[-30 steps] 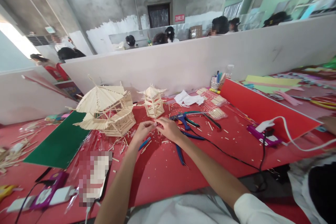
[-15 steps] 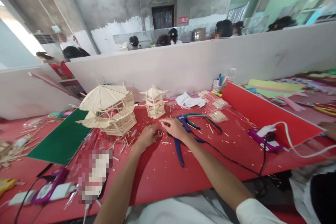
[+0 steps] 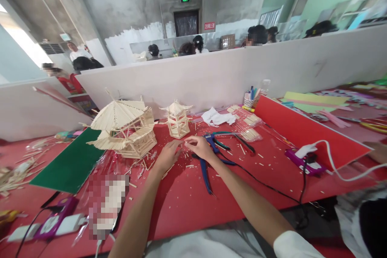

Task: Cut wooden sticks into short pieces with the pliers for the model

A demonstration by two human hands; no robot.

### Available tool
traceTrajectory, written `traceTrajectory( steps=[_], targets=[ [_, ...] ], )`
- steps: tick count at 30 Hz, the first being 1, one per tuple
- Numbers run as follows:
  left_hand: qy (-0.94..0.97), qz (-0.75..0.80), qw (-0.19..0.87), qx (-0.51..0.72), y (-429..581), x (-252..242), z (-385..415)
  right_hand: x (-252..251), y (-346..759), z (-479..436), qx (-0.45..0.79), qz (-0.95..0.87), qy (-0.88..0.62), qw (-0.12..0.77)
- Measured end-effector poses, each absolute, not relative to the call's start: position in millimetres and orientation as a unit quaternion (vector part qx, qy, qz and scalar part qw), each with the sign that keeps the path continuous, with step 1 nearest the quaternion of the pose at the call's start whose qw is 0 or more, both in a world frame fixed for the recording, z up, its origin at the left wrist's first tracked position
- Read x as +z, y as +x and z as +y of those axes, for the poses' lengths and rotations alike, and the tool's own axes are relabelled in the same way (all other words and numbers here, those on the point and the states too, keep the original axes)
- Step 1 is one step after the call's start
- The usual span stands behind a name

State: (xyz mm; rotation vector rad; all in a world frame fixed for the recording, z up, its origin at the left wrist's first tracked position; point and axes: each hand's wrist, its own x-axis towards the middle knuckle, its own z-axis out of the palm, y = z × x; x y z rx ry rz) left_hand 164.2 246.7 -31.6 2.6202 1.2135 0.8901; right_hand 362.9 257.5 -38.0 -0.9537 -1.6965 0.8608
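Observation:
My left hand [image 3: 168,155] is over the red table, fingers bent and pressed together toward the right. A thin wooden stick [image 3: 167,171] shows just under it; whether it is held or lying there I cannot tell. My right hand [image 3: 200,147] pinches with thumb and forefinger close to my left fingertips. What sits between the fingers is too small to make out. Just behind the hands stands a small wooden-stick pavilion model [image 3: 178,123]. A larger pavilion model [image 3: 127,125] is to the left. Beside my right hand lie a blue glue gun [image 3: 211,142] and a blue-handled tool [image 3: 205,175].
Wood scraps litter the table [image 3: 181,209]. A white cloth [image 3: 217,117] and bagged sticks [image 3: 249,123] lie behind. A red board [image 3: 308,133] and power strip [image 3: 305,163] are right; a green board [image 3: 69,161] and phone [image 3: 110,205] left. A white partition [image 3: 211,76] borders the back.
My left hand has turned and moved slightly up, its fingertips now close to my right fingertips. A stick now shows below the left hand. The right hand has barely moved.

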Motion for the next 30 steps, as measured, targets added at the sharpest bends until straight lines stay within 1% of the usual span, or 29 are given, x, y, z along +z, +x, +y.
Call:
traceTrajectory(
  steps=[4, 16, 24, 30],
  targets=[
    [0.867, 0.389, 0.052, 0.308, 167, -28, 243, -37, 362, 258, 0.428, -0.656, -0.388, 0.486],
    [0.864, 0.383, 0.081, 0.317, 168, -28, 240, -43, 356, 257, 0.574, -0.574, -0.341, 0.474],
    [0.867, 0.374, 0.057, 0.324, 167, -29, 240, -46, 352, 257, 0.583, -0.545, -0.35, 0.492],
    [0.873, 0.366, 0.004, 0.323, 168, -28, 241, -50, 349, 259, 0.575, -0.544, -0.347, 0.504]
  ],
)
